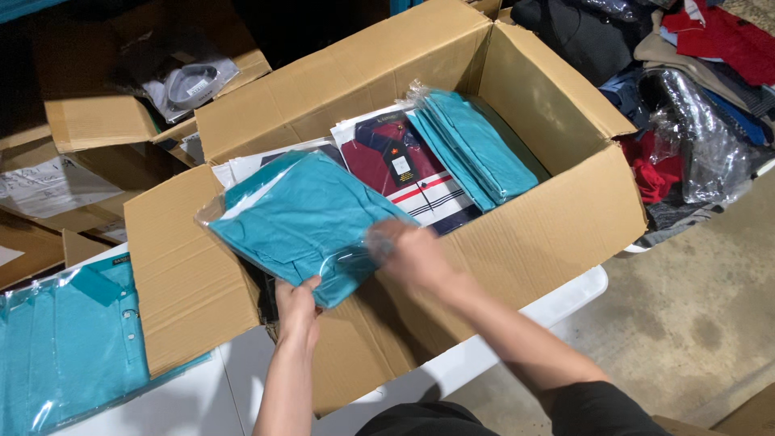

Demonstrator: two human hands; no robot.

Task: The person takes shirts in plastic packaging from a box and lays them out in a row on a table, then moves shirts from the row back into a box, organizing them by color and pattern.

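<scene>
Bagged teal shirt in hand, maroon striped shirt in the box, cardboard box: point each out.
bagged teal shirt (303,218), head view, middle of fabric.
maroon striped shirt (395,165), head view, chest.
cardboard box (525,234), head view, near wall.

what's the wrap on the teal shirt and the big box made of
The wrap on the teal shirt looks like thin clear plastic film: glossy, wrinkled, with glare where the right hand presses it. The big box appears to be plain brown corrugated cardboard, matte, with creased flaps.
</scene>
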